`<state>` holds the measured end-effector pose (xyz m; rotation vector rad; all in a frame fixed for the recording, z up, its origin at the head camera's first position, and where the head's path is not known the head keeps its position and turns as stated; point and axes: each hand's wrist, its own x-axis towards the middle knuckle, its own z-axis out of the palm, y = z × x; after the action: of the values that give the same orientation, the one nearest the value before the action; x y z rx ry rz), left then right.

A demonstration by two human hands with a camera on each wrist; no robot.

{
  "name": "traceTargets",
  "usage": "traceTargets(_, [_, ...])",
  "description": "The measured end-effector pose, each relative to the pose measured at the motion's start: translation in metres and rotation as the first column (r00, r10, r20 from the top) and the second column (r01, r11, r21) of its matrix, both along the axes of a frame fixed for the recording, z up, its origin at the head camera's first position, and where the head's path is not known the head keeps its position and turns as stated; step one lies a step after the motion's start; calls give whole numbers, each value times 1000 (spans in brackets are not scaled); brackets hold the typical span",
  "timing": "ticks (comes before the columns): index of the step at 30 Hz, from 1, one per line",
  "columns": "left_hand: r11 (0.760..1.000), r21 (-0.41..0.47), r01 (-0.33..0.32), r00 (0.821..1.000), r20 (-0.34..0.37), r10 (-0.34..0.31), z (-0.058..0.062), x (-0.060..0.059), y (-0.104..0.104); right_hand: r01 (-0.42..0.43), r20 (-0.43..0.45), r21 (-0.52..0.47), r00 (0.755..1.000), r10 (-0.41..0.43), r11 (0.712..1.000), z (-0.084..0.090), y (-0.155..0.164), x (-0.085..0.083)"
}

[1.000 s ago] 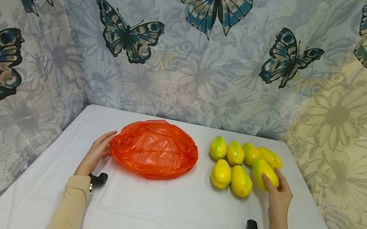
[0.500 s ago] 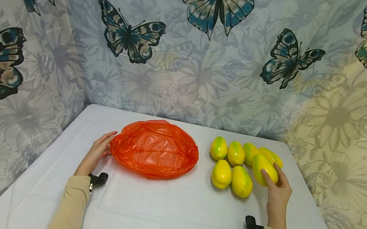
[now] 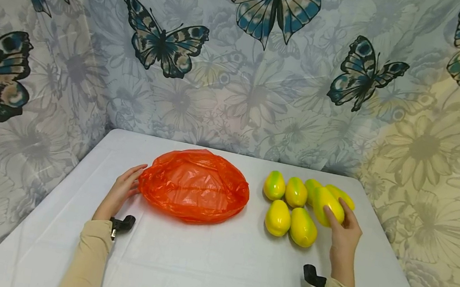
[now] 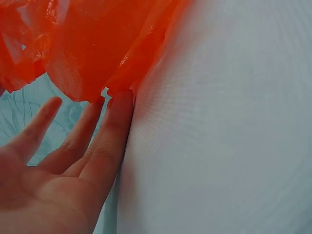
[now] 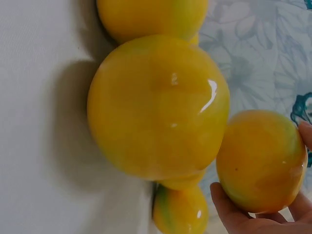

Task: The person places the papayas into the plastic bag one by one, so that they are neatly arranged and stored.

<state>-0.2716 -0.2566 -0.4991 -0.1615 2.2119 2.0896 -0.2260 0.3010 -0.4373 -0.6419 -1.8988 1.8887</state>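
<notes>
My right hand [image 3: 345, 241] holds a yellow-green mango [image 3: 327, 206] between thumb and fingers, raised above the others. In the right wrist view this mango [image 5: 258, 161] sits in the fingers, beside a larger-looking mango [image 5: 158, 107] close to the camera. My left hand [image 3: 119, 192] is at the left edge of a red plastic bag [image 3: 193, 187], which lies spread on the table. The left wrist view has the left hand [image 4: 73, 180] with fingers nearly straight, fingertips touching the rim of the bag [image 4: 92, 48].
Several more mangoes lie right of the bag, among them a front one [image 3: 277, 218], its neighbour [image 3: 303, 228] and a back one [image 3: 274, 185]. A white cloth covers the table [image 3: 213, 267]. Butterfly-patterned fabric [image 3: 257, 103] hangs behind and at both sides.
My right hand has moved up and slightly left with the mango, which now overlaps the back mangoes from the head view. The left hand and the bag stay nearly still.
</notes>
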Motion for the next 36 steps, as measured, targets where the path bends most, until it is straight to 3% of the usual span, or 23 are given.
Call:
traceTargets(14, [999, 17, 32, 999, 5, -32, 22, 14, 7, -54, -40, -4, 998, 54, 999, 4, -18, -9])
traceTargets(22, [1000, 15, 17, 999, -29, -17, -2, 0, -3, -90, -79, 12, 993, 91, 996, 3, -26, -14])
traceTargets(29, [999, 27, 31, 999, -28, -31, -5, -2, -5, -111, -66, -32, 992, 109, 993, 5, -34, -14])
traceTargets(36, [999, 38, 25, 999, -29, -24, -6, 1, -4, -122, -78, 11, 989, 123, 992, 5, -42, -17])
